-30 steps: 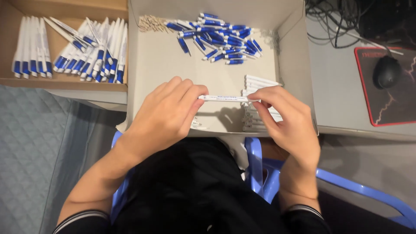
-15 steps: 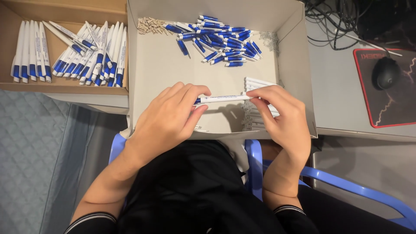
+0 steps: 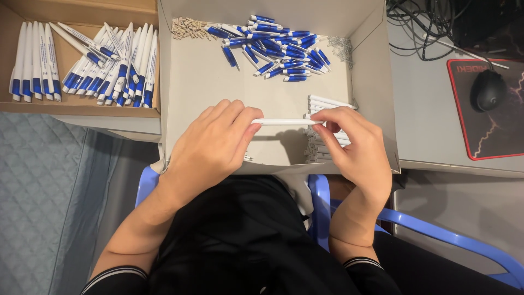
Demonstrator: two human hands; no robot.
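Both hands hold one white pen barrel (image 3: 285,122) level over the grey cardboard box (image 3: 196,87). My left hand (image 3: 214,145) pinches its left end and my right hand (image 3: 355,147) grips its right end. Under the right hand lies a stack of white barrels (image 3: 327,104). At the back of the box sits a pile of blue pen parts (image 3: 278,46) and a small heap of tan pieces (image 3: 188,27). A few thin springs (image 3: 343,48) lie at the back right.
A brown box (image 3: 33,106) on the left holds several finished white and blue pens (image 3: 87,63). To the right, a black mouse (image 3: 487,90) rests on a red-edged pad (image 3: 494,117), with cables behind. A blue chair (image 3: 453,240) is under me.
The blue part seen at the pen's left end half a second ago is now hidden inside my left hand. Both hands stay in about the same place.
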